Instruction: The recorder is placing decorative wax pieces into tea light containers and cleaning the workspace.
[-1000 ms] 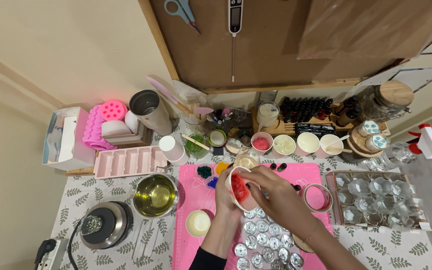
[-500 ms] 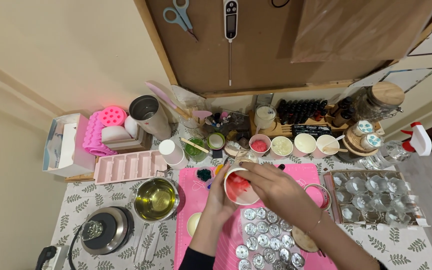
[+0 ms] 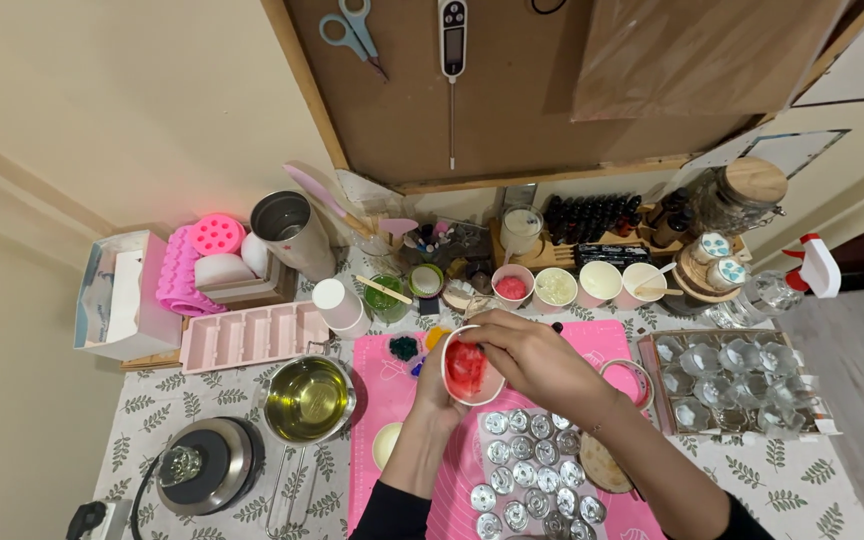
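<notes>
My left hand [image 3: 436, 388] grips a small white cup [image 3: 469, 368] with red wax inside, tilted toward me above the pink silicone mat [image 3: 392, 400]. My right hand [image 3: 532, 355] reaches over the cup's rim, fingertips pinched at the red contents; whether they hold a tool I cannot tell. Just below the hands lie several small silver tealight tins [image 3: 532, 470] in rows on the mat.
A steel pot of yellow liquid [image 3: 308, 400] and a hot plate [image 3: 207, 465] sit at left. A pink mould tray [image 3: 252, 335], several paper cups [image 3: 562, 288], and a tray of glass jars [image 3: 737, 380] surround the mat. Scissors and a thermometer hang on the board.
The view shifted slightly downward. Both hands stayed over the mat with the red cup; my right hand's fingers moved from beside the rim to over it.
</notes>
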